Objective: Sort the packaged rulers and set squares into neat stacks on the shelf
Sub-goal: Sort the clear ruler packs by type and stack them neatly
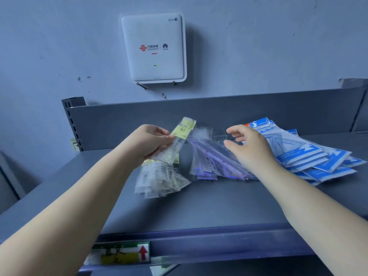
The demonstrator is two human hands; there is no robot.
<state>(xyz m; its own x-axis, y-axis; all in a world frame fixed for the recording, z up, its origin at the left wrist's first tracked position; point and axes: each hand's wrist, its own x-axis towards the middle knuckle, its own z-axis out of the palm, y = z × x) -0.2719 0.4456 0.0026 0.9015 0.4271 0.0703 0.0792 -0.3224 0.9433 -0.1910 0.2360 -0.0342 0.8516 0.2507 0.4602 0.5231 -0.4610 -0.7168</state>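
Grey metal shelf (219,206) under a wall router (153,47) carries three fanned heaps. Left hand (147,143) has its grip clamped on a yellow-labelled ruler pack (177,141), long axis tilted up toward the back edge, directly above the clear ruler heap (159,181) near the left. Right hand (251,148), fingers spread, hovers over the purple-tinted packs (211,162); blue set-square packs (318,158) lie rightward. Lowering the held pack suits the left hand.

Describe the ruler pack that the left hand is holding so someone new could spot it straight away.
Start at the white router on the wall and drop to the grey shelf. The left hand pinches one clear ruler pack above the leftmost pile. It alone is lifted off the shelf, with a yellow label on top.
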